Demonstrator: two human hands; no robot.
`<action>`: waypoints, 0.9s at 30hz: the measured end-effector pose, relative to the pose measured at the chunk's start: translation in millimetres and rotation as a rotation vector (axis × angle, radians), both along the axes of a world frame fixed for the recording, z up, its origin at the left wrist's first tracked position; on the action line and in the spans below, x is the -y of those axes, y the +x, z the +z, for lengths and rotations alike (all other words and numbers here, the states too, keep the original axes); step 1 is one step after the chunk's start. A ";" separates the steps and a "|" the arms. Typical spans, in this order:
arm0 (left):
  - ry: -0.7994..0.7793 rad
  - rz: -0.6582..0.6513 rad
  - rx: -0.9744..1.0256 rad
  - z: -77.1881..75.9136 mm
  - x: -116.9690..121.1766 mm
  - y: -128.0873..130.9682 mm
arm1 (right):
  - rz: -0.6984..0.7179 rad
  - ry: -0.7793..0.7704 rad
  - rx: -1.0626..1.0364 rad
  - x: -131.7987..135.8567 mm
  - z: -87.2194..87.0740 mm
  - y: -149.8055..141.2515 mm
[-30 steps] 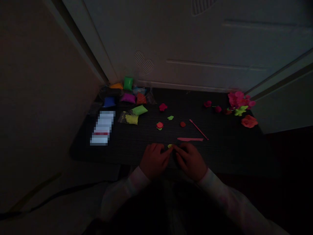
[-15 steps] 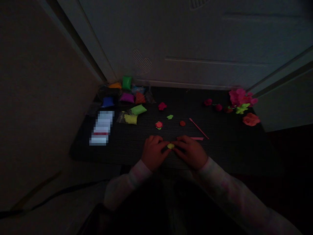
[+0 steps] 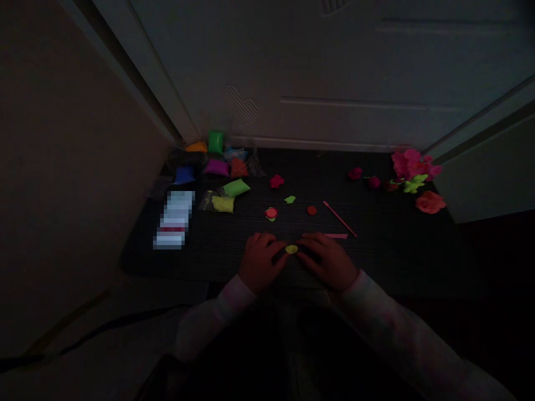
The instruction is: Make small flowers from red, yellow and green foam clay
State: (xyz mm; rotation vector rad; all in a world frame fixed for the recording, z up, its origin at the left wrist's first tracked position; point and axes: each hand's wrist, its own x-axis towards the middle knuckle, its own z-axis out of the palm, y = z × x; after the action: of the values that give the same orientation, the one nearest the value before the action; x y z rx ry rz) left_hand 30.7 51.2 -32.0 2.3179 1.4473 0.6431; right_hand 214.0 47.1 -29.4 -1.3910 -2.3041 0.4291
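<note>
The scene is very dim. My left hand [image 3: 262,260] and my right hand [image 3: 326,259] rest on the near edge of a dark table [image 3: 397,250], fingertips meeting around a small yellow-green clay piece [image 3: 291,249]. Both hands pinch it with curled fingers. Just beyond my right hand lies a flat pink clay tool [image 3: 337,236], partly hidden by the fingers. A thin pink stick [image 3: 339,219] lies diagonally behind it. A red-and-green clay rosette [image 3: 271,213], a small green bit [image 3: 290,199] and a red disc [image 3: 311,210] sit in the middle.
Several coloured clay bags [image 3: 217,164] are piled at the back left, with a yellow-green bag [image 3: 223,203] nearer. A blurred white card [image 3: 174,218] lies left. Pink and orange clay flowers [image 3: 413,167] stand at the back right. A white door [image 3: 334,72] rises behind the table.
Both hands have slid slightly forward onto the table, now covering part of the flat pink tool. The yellow-green piece shows more plainly between the fingertips.
</note>
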 end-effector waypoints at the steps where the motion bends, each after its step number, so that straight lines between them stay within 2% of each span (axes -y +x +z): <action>1: 0.011 -0.008 -0.005 0.1 1.1 -0.7 | -0.009 0.015 -0.011 2.2 -1.6 0.3; 8: 0.089 -0.052 -0.080 2.5 7.5 -2.4 | -0.038 0.056 0.005 11.2 -7.5 -2.0; 17: 0.099 -0.103 -0.137 4.4 8.6 -0.1 | -0.032 0.083 0.071 14.5 -4.8 -5.3; 27: 0.092 -0.112 -0.172 4.8 8.7 1.3 | -0.112 0.084 0.149 22.5 -2.7 -12.8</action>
State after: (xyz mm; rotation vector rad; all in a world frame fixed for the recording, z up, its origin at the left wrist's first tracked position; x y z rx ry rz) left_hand 32.0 42.5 -27.3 2.5598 1.3736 0.4988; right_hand 201.2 24.5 -32.0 -1.5471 -2.3164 0.1979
